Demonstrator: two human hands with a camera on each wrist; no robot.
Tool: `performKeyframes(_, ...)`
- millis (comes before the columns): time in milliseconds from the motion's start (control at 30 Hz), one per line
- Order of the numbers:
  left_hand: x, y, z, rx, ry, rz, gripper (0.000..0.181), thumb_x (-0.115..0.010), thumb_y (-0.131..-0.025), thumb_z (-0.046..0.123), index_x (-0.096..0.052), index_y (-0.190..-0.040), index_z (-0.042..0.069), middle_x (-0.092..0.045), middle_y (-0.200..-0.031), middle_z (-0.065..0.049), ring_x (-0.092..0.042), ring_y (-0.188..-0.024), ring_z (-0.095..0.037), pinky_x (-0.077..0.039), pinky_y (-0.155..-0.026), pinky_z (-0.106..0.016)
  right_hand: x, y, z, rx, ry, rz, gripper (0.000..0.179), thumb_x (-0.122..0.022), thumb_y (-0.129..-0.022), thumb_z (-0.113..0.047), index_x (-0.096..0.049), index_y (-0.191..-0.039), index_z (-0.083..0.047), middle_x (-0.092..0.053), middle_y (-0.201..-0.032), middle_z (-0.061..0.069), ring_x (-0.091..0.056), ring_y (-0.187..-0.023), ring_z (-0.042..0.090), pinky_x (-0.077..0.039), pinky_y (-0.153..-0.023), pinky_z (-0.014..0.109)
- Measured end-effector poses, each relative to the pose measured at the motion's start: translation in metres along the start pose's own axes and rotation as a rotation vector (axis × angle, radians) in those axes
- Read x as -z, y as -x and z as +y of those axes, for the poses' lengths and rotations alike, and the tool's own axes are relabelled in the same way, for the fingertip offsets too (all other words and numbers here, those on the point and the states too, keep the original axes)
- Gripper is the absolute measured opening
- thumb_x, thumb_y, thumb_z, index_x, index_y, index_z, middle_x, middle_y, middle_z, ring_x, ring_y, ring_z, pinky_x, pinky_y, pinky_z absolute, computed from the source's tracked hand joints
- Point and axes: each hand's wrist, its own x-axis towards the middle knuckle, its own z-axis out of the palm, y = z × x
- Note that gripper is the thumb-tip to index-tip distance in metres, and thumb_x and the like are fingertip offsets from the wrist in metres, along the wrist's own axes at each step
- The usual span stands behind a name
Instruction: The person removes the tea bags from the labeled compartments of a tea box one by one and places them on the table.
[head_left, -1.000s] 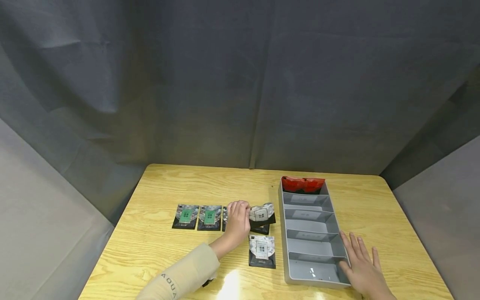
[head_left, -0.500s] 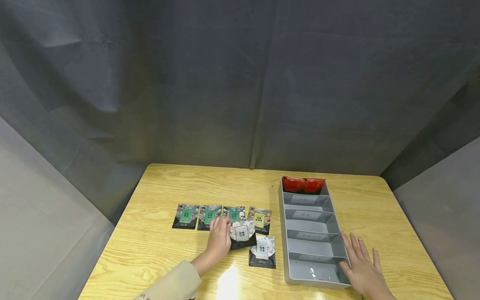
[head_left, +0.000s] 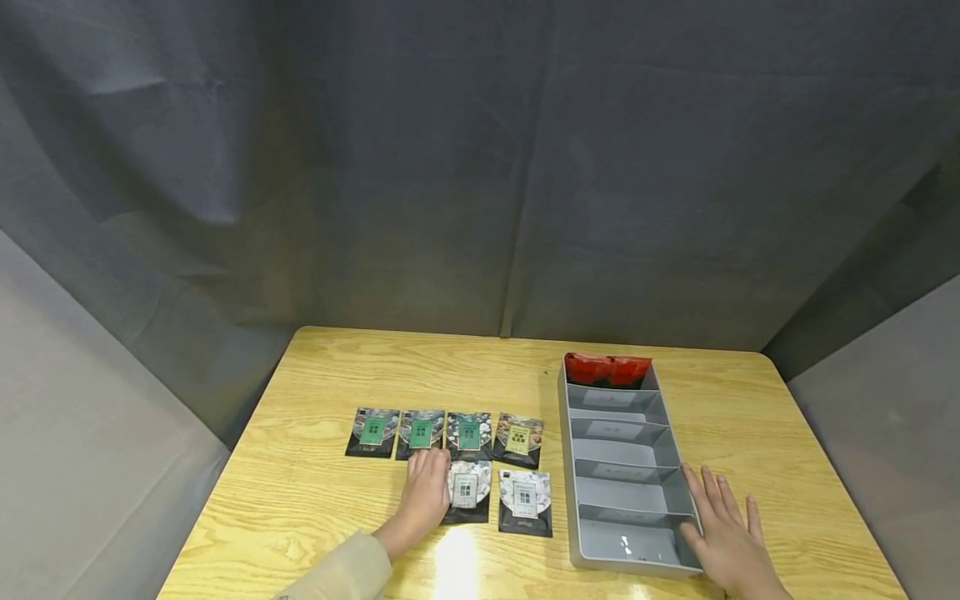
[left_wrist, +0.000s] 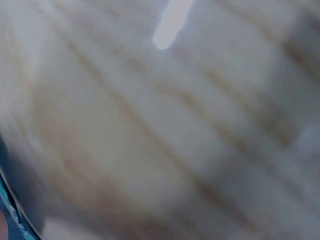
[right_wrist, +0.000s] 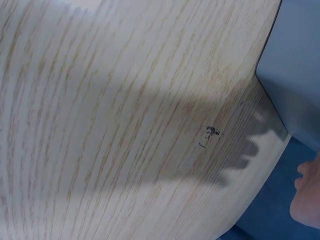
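My left hand (head_left: 426,493) pinches the left edge of a black-and-white sachet (head_left: 467,492) in the front row, which lies low at the table. A second white-labelled sachet (head_left: 524,502) lies flat to its right. Behind them is a row of two green-labelled sachets (head_left: 372,432), a teal-labelled one (head_left: 469,435) and a yellow-labelled one (head_left: 517,439). My right hand (head_left: 723,533) rests with fingers spread at the right side of a grey divided box (head_left: 573,500), its thumb over the near corner. The left wrist view is blurred.
Red sachets (head_left: 606,369) stand in the box's farthest compartment. The wooden table (head_left: 420,367) ends at a dark curtain (head_left: 420,208) behind. Grey panels (head_left: 82,450) flank the table on both sides.
My left hand has brought the white-labelled sachet from over the yellow-labelled one leftward and toward the front, down beside the other white-labelled sachet. My right hand has stayed put.
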Motion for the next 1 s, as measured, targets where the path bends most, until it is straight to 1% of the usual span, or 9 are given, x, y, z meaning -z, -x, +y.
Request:
performKeyframes(67,-0.003,0.003,-0.001,-0.004,-0.057,-0.033,0.019,-0.026,-0.091,0.008,-0.045,-0.092,0.007,-0.039,-0.08,-0.002,-0.036,-0.073,-0.019,-0.033,-0.077,-0.037,0.0,0.0,0.0,0.003,0.004,0.018,0.073,-0.043,-0.092,-0.026,0.004,-0.147,-0.022,-0.006,-0.15,0.022,0.003,-0.137,0.039,0.028,-0.097,0.047)
performKeyframes(133,-0.006,0.006,-0.001,0.0,-0.113,-0.063,0.022,-0.025,-0.09,0.01,-0.046,-0.094,0.007,-0.04,-0.081,-0.004,-0.037,-0.074,-0.02,-0.033,-0.076,-0.036,-0.001,0.001,0.001,0.007,0.006,0.029,0.073,-0.043,-0.092,-0.026,0.004,-0.147,-0.022,-0.005,-0.15,0.021,0.004,-0.137,0.038,0.028,-0.097,0.046)
performKeyframes(167,-0.007,0.007,0.0,0.006,-0.143,-0.076,0.022,-0.026,-0.088,0.009,-0.046,-0.095,0.006,-0.041,-0.082,-0.004,-0.038,-0.075,-0.021,-0.033,-0.076,-0.036,-0.001,0.001,0.001,0.009,0.006,0.032,0.073,-0.043,-0.092,-0.025,0.004,-0.147,-0.022,-0.004,-0.15,0.02,0.004,-0.137,0.038,0.028,-0.097,0.046)
performKeyframes(267,-0.01,0.009,0.001,0.037,-0.198,-0.107,0.02,-0.038,-0.078,0.008,-0.047,-0.096,0.005,-0.042,-0.084,-0.006,-0.039,-0.077,-0.022,-0.033,-0.075,-0.036,-0.002,0.002,0.001,0.013,0.003,0.035,0.073,-0.044,-0.092,-0.025,0.004,-0.147,-0.022,-0.004,-0.151,0.02,0.005,-0.137,0.037,0.028,-0.097,0.046)
performKeyframes(367,-0.012,0.011,0.001,0.069,-0.243,-0.146,0.021,-0.045,-0.076,0.007,-0.047,-0.097,0.005,-0.043,-0.085,-0.007,-0.04,-0.079,-0.023,-0.033,-0.077,-0.037,-0.003,0.001,0.001,0.011,-0.002,0.027,0.073,-0.044,-0.092,-0.026,0.004,-0.147,-0.022,-0.003,-0.151,0.02,0.006,-0.137,0.037,0.028,-0.097,0.047)
performKeyframes(500,-0.015,0.013,0.002,0.098,-0.268,-0.194,0.019,-0.047,-0.079,0.009,-0.047,-0.098,0.006,-0.045,-0.086,-0.007,-0.041,-0.082,-0.024,-0.033,-0.079,-0.039,-0.003,0.0,0.001,0.004,-0.003,0.021,0.073,-0.043,-0.093,-0.026,0.005,-0.147,-0.022,-0.004,-0.15,0.021,0.007,-0.137,0.037,0.028,-0.097,0.047)
performKeyframes(667,-0.019,0.014,0.001,0.104,-0.281,-0.218,0.02,-0.049,-0.08,0.011,-0.048,-0.099,0.007,-0.047,-0.088,-0.007,-0.042,-0.083,-0.025,-0.033,-0.08,-0.039,-0.003,0.0,0.001,0.011,0.001,0.029,0.073,-0.043,-0.093,-0.026,0.005,-0.147,-0.022,-0.004,-0.15,0.021,0.006,-0.137,0.036,0.028,-0.097,0.047)
performKeyframes(833,-0.021,0.016,0.001,0.111,-0.29,-0.224,0.018,-0.048,-0.081,0.011,-0.049,-0.098,0.007,-0.047,-0.088,-0.007,-0.042,-0.084,-0.024,-0.033,-0.08,-0.038,-0.003,0.0,0.001,0.011,0.0,0.032,0.073,-0.044,-0.092,-0.026,0.003,-0.147,-0.022,-0.008,-0.149,0.022,0.005,-0.137,0.037,0.028,-0.097,0.047)
performKeyframes(1000,-0.02,0.015,0.001,0.118,-0.284,-0.201,0.013,-0.05,-0.084,0.015,-0.05,-0.095,0.008,-0.048,-0.085,-0.006,-0.044,-0.082,-0.024,-0.034,-0.08,-0.038,-0.002,-0.001,0.0,-0.001,-0.01,0.009,0.072,-0.042,-0.093,-0.028,0.004,-0.147,-0.023,-0.01,-0.148,0.024,0.004,-0.137,0.039,0.027,-0.097,0.048)
